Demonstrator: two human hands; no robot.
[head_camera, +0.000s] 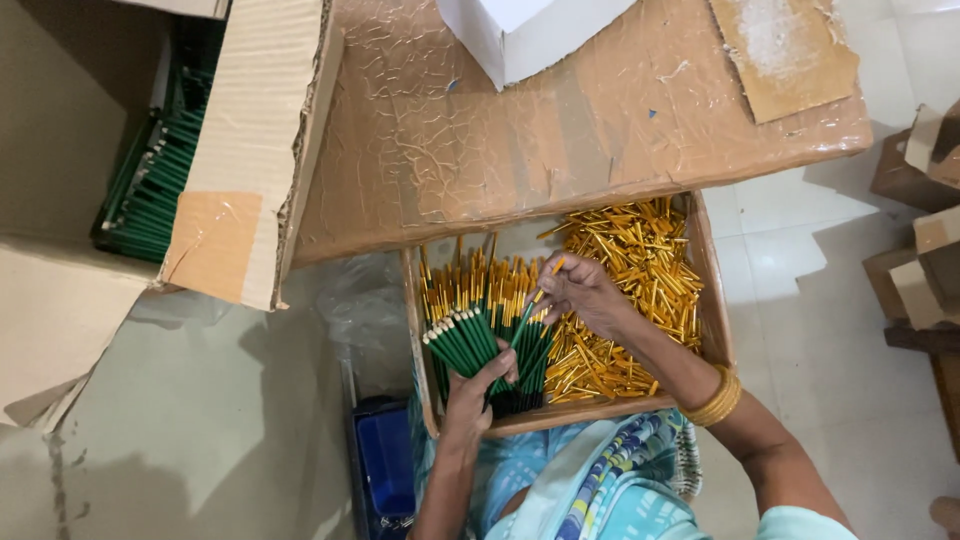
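My left hand (478, 388) grips a fanned bundle of green pencils (462, 340) with white tips, held over the left half of a shallow cardboard tray (716, 300). My right hand (583, 290) pinches a single green pencil with a gold cap (535, 300) and holds it against the bundle. Under my hands stand several more green pencils with gold ends (490, 285). The right half of the tray holds a heap of loose gold caps (635, 255).
A tape-covered cardboard box top (560, 130) lies beyond the tray, with a white box (520, 35) on it. At the left, an open carton (240, 150) holds stacked green pencils (155, 170). A blue crate (385, 460) stands below. Cardboard pieces (925, 240) lie at the right.
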